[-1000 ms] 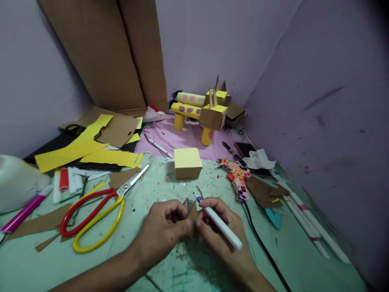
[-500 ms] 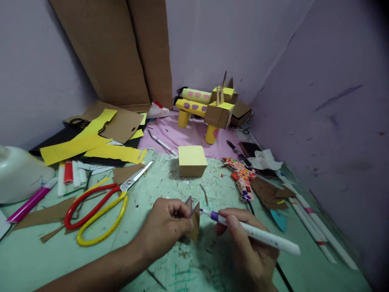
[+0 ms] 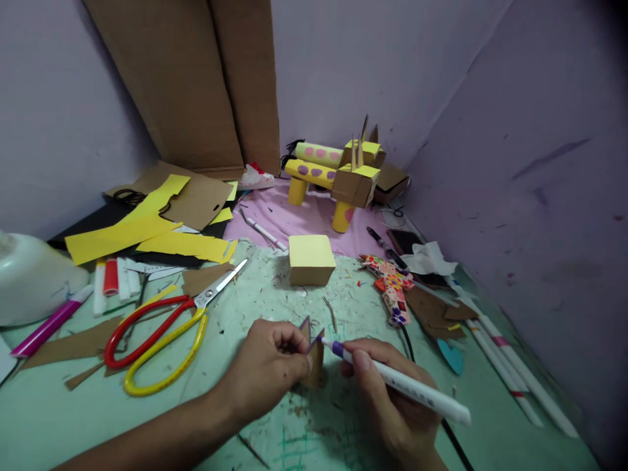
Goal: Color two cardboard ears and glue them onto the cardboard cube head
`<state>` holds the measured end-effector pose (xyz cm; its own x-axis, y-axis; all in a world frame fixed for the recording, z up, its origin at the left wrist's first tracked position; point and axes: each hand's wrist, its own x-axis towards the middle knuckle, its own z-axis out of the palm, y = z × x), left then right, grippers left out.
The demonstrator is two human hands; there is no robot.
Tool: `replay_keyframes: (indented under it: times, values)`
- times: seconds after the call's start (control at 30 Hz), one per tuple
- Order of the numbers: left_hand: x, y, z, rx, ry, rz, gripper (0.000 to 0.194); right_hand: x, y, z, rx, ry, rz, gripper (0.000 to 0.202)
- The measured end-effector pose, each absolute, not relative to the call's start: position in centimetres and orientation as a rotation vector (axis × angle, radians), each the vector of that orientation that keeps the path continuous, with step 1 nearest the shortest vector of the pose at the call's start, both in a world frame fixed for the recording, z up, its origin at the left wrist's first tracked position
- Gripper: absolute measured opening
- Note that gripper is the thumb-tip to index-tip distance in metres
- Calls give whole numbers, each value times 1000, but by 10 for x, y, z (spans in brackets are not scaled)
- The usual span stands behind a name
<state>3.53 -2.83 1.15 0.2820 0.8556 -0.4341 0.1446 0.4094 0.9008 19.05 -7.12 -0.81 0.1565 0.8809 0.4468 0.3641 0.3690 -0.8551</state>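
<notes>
Between the thumb and fingers of my left hand (image 3: 277,360) is a small folded piece of brown cardboard (image 3: 316,369) with two pointed tips and purple along their edges. My right hand (image 3: 392,392) grips a white marker (image 3: 417,394) with a purple collar. Its tip touches, or nearly touches, the right point of the cardboard. Just beyond both hands sits a small brown box (image 3: 311,275) with a yellow top. Left of my left hand, scissors (image 3: 196,304) with red and yellow handles lie with their blades together.
Two yellow cardboard animal figures (image 3: 356,186) stand on pink cloth (image 3: 255,206) at the back. Yellow paper strips (image 3: 122,235), a white bottle (image 3: 36,281) and a magenta marker (image 3: 52,324) lie left. A flower-patterned glue gun (image 3: 392,284) with a black cord is at right.
My right hand has shifted slightly left, bringing the marker tip from beside the cardboard onto or against its right point. My left hand holds its place.
</notes>
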Motion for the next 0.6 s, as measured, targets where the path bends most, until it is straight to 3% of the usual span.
replay_keyframes:
  times: [0.6]
  values:
    - [35,-30,16,1063,1238,626,5,196,-69,-10,-1231,-1427,546,13]
